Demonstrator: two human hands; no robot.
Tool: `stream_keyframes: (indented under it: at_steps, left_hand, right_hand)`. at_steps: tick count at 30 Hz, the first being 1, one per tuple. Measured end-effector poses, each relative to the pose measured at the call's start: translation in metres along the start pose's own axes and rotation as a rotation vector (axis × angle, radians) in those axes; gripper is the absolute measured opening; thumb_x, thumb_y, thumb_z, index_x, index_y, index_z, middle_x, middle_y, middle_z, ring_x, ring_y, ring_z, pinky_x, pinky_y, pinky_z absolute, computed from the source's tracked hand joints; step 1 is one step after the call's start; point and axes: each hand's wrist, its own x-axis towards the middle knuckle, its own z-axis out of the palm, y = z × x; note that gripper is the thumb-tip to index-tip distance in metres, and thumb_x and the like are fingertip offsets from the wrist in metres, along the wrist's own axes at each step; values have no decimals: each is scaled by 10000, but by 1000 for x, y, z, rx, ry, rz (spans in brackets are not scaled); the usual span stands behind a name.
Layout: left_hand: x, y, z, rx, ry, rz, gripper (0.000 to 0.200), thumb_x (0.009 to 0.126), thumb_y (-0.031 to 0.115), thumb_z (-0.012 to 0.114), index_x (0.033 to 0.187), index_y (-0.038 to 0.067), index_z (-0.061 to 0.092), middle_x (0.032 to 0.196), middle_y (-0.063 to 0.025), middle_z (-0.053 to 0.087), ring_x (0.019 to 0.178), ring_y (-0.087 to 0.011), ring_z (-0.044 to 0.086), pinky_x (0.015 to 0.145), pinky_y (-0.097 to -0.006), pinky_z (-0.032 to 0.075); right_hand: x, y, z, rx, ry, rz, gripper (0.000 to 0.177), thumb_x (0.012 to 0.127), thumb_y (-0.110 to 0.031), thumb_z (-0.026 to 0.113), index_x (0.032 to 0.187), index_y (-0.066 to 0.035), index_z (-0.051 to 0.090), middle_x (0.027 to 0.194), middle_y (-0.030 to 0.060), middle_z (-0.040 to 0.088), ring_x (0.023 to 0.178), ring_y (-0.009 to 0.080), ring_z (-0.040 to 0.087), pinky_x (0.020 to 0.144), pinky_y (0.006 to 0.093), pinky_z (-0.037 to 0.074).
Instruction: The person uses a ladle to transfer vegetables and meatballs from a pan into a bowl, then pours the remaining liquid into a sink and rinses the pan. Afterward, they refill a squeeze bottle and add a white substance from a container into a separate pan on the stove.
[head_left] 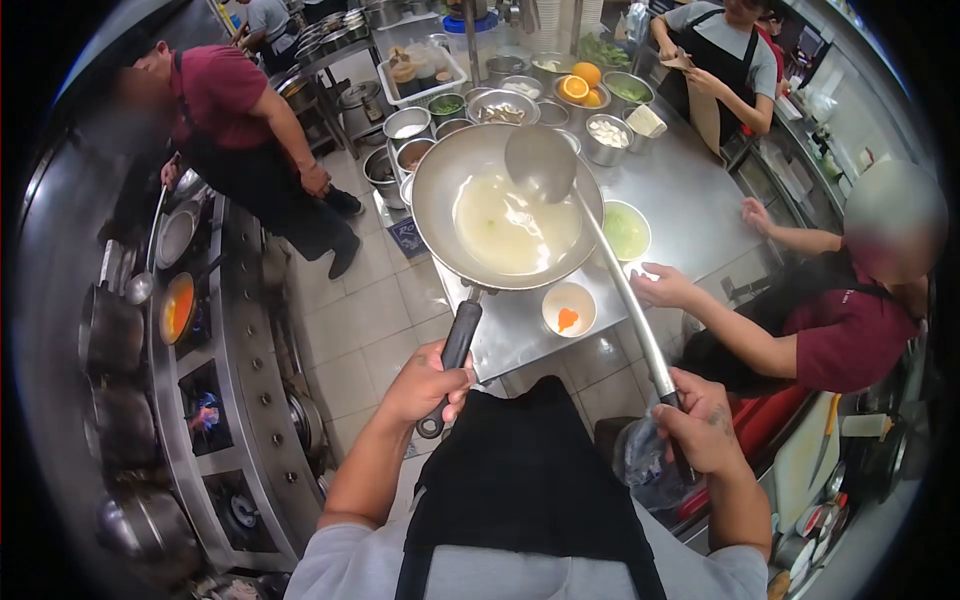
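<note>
My left hand (428, 384) is closed round the black handle of a frying pan (440, 215), which is held up over the edge of the steel table (690, 200). Pale, cloudy liquid (515, 225) pools in the pan. My right hand (699, 420) grips the dark handle end of a long ladle (540, 165), its bowl over the far right part of the pan. Just below the pan stands a white bowl (552, 322) with an orange piece in it. Right of the pan is a bowl of light green liquid (627, 232).
On my left, a stove (245, 420) has a lit burner (206, 411) and a pan of orange food (178, 308). One co-worker (220, 110) stands there; another (800, 310) reaches over the table from the right. Metal containers (606, 140) and oranges (575, 87) line the table's far side.
</note>
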Motion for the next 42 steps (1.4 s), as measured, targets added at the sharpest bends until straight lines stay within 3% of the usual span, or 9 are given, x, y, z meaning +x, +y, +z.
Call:
stream_keyframes:
  at_steps: [5,7,12,15,19,27,34,37,42]
  left_hand:
    - [0,0,0,28,-45,-9,109,827,-22,568,830,10,464,569,-39,491,366,-124,480,345,-258,389]
    - [-1,-2,-2,35,-53,-6,108,823,-22,567,819,11,464,570,-40,493,367,-123,481,346,-257,391]
    - [-3,-8,-9,55,-78,-6,110,813,-23,563,796,15,461,571,-39,497,369,-121,483,348,-257,396]
    - [-2,-10,-14,63,-85,-7,112,812,-23,563,794,17,459,572,-36,497,372,-121,486,349,-259,398]
    - [-4,-11,-21,67,-113,-17,121,809,-24,568,809,20,456,574,-35,497,370,-123,485,350,-260,398]
    - [-23,-6,-41,60,-99,-33,96,800,-2,577,810,16,484,573,-35,509,386,-132,510,379,-263,416]
    - [-52,-10,-45,5,-25,-8,114,815,-36,569,870,1,475,552,-37,484,363,-139,482,357,-276,393]
    - [-67,-14,-37,-28,53,18,129,816,-20,569,889,5,466,543,-27,450,338,-115,423,319,-249,358]
    - [-88,-19,-22,-89,186,38,106,812,-26,561,875,10,484,546,-33,468,346,-135,452,339,-265,360]
  right_hand:
    - [-9,-22,9,102,-60,126,265,845,-40,564,1089,63,579,596,40,544,408,100,502,401,231,393]
    - [-17,-32,9,345,-70,248,332,832,-27,566,1141,94,569,590,73,552,374,139,504,369,239,407]
    - [-28,-25,1,794,-157,193,410,849,-35,520,1212,154,501,619,119,563,346,178,505,326,251,426]
    - [-35,-28,4,1216,-286,149,422,888,-11,426,1262,182,428,648,149,544,382,217,549,349,313,499]
    - [-50,-33,5,1314,-270,68,457,900,-29,385,1298,196,374,682,174,552,418,245,576,368,339,514]
    - [-56,-20,-3,1353,-248,-71,453,933,-68,358,1301,195,345,744,176,573,446,243,591,369,343,520]
    - [-40,23,-21,853,124,33,342,895,-87,492,1172,113,512,634,76,555,349,140,497,315,246,409]
    - [-30,48,-29,704,178,26,340,858,-86,533,1140,103,544,619,77,558,342,154,489,326,242,411]
    - [-19,80,-38,573,169,39,335,841,-41,565,1143,104,546,628,88,584,348,165,505,332,253,430]
